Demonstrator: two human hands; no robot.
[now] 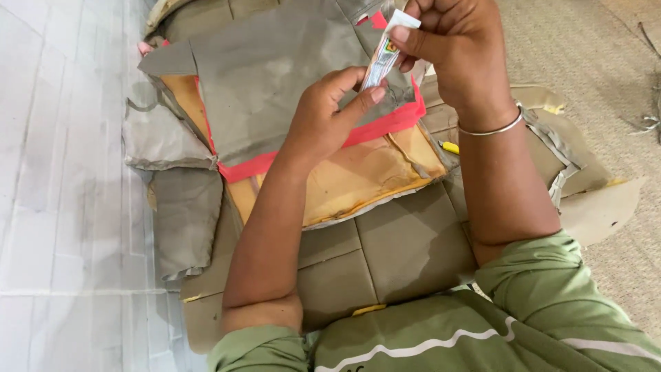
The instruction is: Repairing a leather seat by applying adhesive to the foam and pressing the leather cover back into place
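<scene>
Green short-sleeved top [482, 337] with a wavy white stripe, thin silver bangle [490, 129] on the right wrist, bare forearms

Pale marbled floor tiles [62, 207] on the left, beige woven carpet [585, 62] on the right

This looks like a small upholstery or seat-cover workshop where the work is done on the floor. Cut grey leatherette panels [268, 76] with red edging lie stacked over yellow foam backing [365, 176] and stitched, quilted cover pieces [385, 248], spread across a woven mat [585, 62] beside pale floor tiles [62, 172].
</scene>
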